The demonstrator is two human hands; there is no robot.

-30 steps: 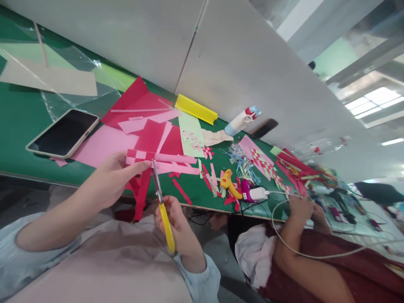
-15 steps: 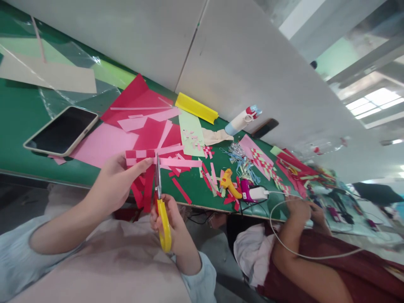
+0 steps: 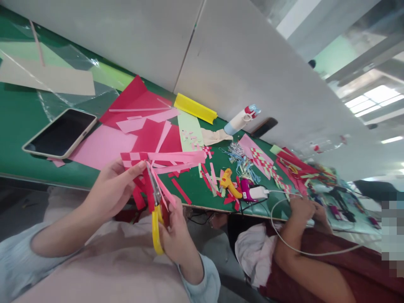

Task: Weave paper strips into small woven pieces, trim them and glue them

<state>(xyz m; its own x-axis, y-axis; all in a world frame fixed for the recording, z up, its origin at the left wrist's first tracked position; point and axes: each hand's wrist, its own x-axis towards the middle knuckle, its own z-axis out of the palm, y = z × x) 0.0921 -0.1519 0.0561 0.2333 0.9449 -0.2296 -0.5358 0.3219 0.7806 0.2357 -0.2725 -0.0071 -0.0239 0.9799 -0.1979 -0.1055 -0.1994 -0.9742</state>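
My left hand (image 3: 118, 183) pinches a woven red and pink paper piece (image 3: 133, 157) near its right end. Loose pink strips (image 3: 186, 157) stretch from it to the right, and red strips hang below. In my right hand (image 3: 176, 227) are yellow-handled scissors (image 3: 156, 227), their blades pointing up at the woven piece beside my left fingertips. The end of a pink strip lies against my right fingers. Whether the blades are parted is hard to tell. Red and pink sheets (image 3: 102, 145) lie behind my hands.
A phone (image 3: 61, 132) lies at left. Beyond the paper are a yellow holder (image 3: 195, 108) and a bottle (image 3: 241, 120). Paper scraps, a yellow glue gun (image 3: 229, 183) and a purple device with a white plug (image 3: 249, 191) sit rightward. Another person's hands (image 3: 304, 210) are further right.
The scissors and my right hand have turned, bringing the blades to a leftward slant. One pink strip now bends down to my right fingers. The woven piece has shifted slightly left.
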